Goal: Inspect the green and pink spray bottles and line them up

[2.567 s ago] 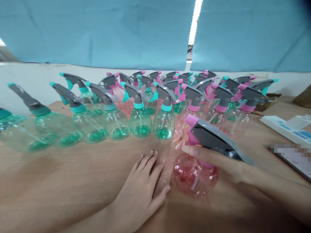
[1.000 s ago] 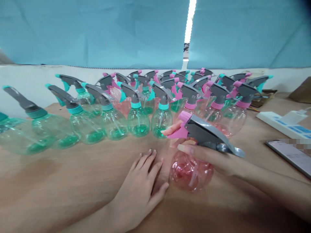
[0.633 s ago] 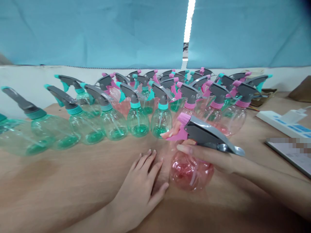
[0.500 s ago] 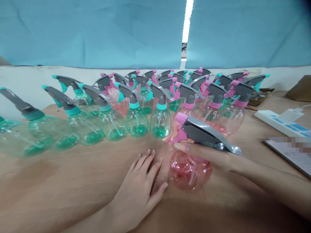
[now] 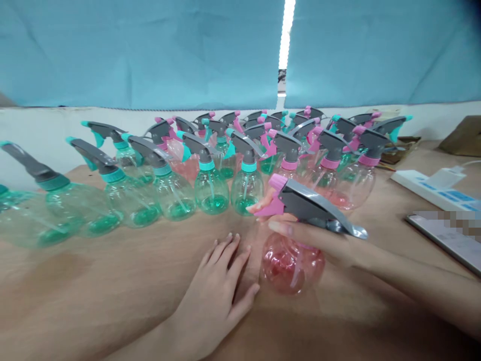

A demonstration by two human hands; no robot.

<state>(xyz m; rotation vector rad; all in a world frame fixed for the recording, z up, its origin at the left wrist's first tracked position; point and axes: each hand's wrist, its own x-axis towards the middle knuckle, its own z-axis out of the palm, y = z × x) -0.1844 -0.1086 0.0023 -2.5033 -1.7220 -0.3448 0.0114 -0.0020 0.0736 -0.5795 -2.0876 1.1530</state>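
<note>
A pink spray bottle [image 5: 291, 265] with a grey and pink trigger head stands upright just right of the middle. My right hand [image 5: 300, 230] is wrapped round its neck below the head, the thumb on the near side and the fingers partly hidden behind the pink trigger. Flat on the wooden table [image 5: 131, 281] lies my left hand [image 5: 221, 286], fingers spread, apart from the bottle and holding nothing. Behind both hands a row of green spray bottles [image 5: 212, 193] runs to the left, and pink ones [image 5: 356, 183] stand at the right.
More green and pink bottles crowd the back of the table. At the right lie a white power strip [image 5: 436, 190] with a plug in it and a phone [image 5: 443, 240]. A brown object [image 5: 462, 138] sits at the far right, before a blue curtain [image 5: 206, 55].
The view has shifted very slightly. The held bottle's head has tipped or moved a little to the left with my right hand; my left hand stays put.
</note>
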